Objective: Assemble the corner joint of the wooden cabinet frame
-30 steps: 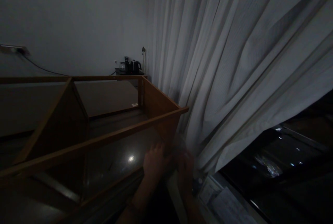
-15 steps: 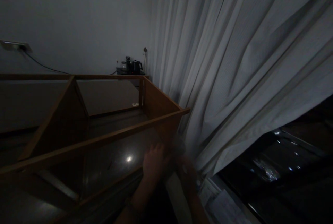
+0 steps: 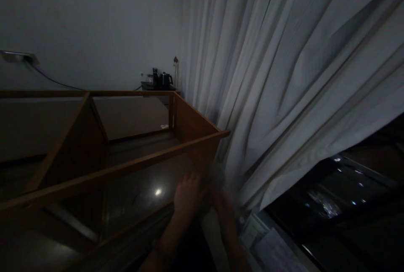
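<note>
My left hand [image 3: 187,192] is at the lower middle, just in front of the near right corner of a wooden frame [image 3: 151,161] with panels. Its fingers are curled, and what they close on is hidden in the dark. Close beside it on the right is my right hand [image 3: 222,204], smeared by motion, so its fingers do not show clearly. A greyish, see-through blur [image 3: 217,176] lies just beyond both hands; I cannot make out what it is. The frame's end panel [image 3: 195,120] stands behind the hands.
A long pale curtain [image 3: 268,74] hangs on the right. Papers or boxes [image 3: 271,246] lie at lower right beside a dark glossy surface [image 3: 341,196]. A black kettle [image 3: 165,79] stands against the far wall, and a cable [image 3: 53,80] runs from a socket.
My right hand has shifted slightly, still blurred beside the left one. My left hand stays in almost the same place. The frame and curtain have not moved.
</note>
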`<state>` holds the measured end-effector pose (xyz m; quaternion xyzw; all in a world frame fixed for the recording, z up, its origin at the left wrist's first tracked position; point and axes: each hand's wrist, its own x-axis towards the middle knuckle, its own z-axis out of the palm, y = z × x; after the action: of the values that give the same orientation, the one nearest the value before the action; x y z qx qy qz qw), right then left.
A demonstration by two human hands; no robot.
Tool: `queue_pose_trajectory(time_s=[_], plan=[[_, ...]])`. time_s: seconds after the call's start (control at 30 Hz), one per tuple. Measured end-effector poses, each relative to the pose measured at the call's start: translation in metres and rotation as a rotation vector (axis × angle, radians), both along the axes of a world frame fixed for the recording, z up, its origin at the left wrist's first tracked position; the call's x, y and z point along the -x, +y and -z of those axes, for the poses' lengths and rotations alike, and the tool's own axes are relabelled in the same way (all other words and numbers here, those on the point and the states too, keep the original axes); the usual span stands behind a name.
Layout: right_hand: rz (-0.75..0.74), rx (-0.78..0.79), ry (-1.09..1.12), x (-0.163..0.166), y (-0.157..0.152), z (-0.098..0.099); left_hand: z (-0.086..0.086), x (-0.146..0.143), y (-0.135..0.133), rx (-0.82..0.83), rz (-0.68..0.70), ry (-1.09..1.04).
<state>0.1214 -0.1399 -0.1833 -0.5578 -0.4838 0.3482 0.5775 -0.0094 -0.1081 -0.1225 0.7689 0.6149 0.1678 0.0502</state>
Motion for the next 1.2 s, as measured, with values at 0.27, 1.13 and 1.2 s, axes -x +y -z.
queue_pose_trajectory(time_s=[0.27, 1.13, 1.2], plan=[[0.057, -0.120, -0.026, 0.001, 0.003, 0.006, -0.007, -0.002, -0.004, 0.036, -0.009, -0.003], [-0.031, -0.427, -0.596, -0.022, 0.004, 0.001, 0.005, -0.001, 0.000, -0.036, 0.006, 0.014], [0.042, -0.343, -0.507, -0.012, 0.001, -0.005, 0.005, 0.000, 0.000, -0.032, 0.006, 0.008]])
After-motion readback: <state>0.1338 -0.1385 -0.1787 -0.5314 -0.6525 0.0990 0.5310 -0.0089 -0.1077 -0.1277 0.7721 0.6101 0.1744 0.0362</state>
